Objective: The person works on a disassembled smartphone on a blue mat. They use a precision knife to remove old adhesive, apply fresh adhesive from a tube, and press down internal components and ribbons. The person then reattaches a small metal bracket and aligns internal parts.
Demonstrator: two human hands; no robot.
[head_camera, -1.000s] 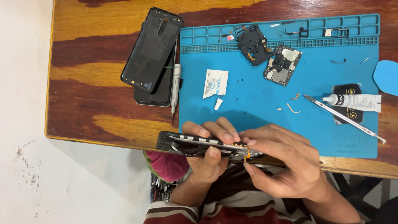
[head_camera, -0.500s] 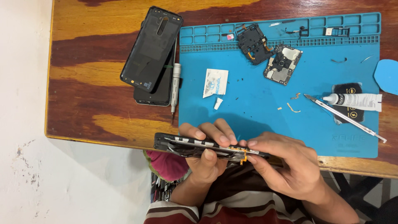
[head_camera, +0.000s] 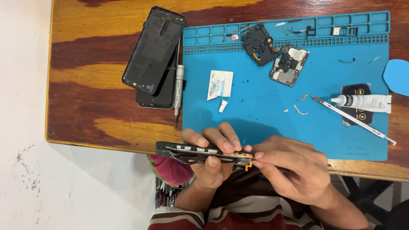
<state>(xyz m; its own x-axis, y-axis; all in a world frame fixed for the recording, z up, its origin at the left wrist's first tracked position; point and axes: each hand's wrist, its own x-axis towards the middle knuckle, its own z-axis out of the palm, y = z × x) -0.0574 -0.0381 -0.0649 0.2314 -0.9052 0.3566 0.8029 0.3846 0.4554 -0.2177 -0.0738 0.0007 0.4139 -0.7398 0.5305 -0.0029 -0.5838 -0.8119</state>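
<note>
A person's left hand (head_camera: 211, 164) holds a stripped phone frame (head_camera: 200, 153) edge-up at the near edge of the wooden surface (head_camera: 93, 85), grip closed around it, while the right hand (head_camera: 294, 170) pinches its end by an orange flex strip. Already removed, by the look of it: back cover (head_camera: 153, 51), circuit board (head_camera: 289, 64) and camera bracket (head_camera: 257, 42) on the blue mat (head_camera: 264, 119). Reassembly appears outstanding.
</note>
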